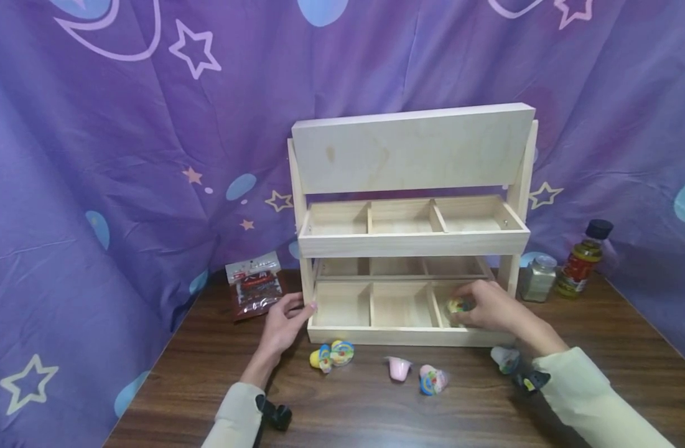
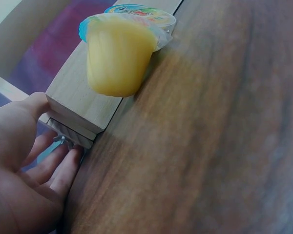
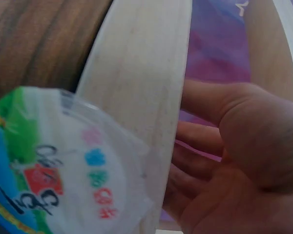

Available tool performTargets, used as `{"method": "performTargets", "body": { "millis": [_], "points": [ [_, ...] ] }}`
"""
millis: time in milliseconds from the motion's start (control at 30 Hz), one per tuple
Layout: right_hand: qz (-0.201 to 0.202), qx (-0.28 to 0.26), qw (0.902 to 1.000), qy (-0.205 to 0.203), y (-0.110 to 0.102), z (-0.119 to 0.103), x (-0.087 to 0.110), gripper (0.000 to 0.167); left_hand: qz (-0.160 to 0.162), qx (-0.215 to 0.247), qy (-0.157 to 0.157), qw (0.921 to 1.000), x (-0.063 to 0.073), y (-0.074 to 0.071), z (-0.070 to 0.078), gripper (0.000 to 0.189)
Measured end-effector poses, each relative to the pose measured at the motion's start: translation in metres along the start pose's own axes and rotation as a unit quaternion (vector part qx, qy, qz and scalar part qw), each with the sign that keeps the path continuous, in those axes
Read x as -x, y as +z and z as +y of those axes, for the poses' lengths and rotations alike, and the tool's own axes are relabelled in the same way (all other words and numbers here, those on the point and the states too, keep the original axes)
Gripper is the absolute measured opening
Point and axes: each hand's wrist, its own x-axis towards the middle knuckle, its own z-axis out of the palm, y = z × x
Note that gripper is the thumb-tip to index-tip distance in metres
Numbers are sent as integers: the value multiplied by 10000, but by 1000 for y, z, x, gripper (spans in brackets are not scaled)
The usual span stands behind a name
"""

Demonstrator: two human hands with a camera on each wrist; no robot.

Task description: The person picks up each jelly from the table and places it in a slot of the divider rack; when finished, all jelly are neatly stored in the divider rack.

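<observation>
A pale wooden two-tier rack (image 1: pixel 412 155) stands on the table, each tier split into three compartments. With my right hand (image 1: pixel 490 306) I hold a small jelly cup (image 1: pixel 458 305) inside the lower tier's right compartment; the fingers partly cover it. My left hand (image 1: pixel 280 325) grips the rack's lower left corner, thumb on the wood and fingers beside a metal wing nut (image 2: pixel 63 140). Two yellow jelly cups (image 1: pixel 342 353) lie before that corner. In front of the rack are a pink jelly cup (image 1: pixel 399 369) and another with a printed lid (image 1: pixel 432 380). A whitish jelly cup (image 1: pixel 506 359) lies near my right wrist.
A red spice packet (image 1: pixel 257 294) lies left of the rack. To its right stand a glass jar (image 1: pixel 539 279) and an oil bottle (image 1: pixel 580 264) with a black cap. A purple curtain (image 1: pixel 236 124) hangs behind the brown wooden table (image 1: pixel 219 361).
</observation>
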Motion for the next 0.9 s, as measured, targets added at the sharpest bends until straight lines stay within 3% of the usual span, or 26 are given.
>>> {"method": "performTargets", "body": {
  "millis": [400, 667, 900],
  "points": [
    [-336, -213, 9991, -118, 2, -3, -2, 52, -4, 19, 41, 10000, 1, -1, 1, 59],
    [-592, -757, 9948, -342, 1, -1, -2, 50, -7, 56, 71, 10000, 0, 0, 0, 57],
    [-873, -1303, 9864, -492, 1, 4, -5, 58, -34, 33, 89, 9999, 1, -1, 1, 58]
  ]
}}
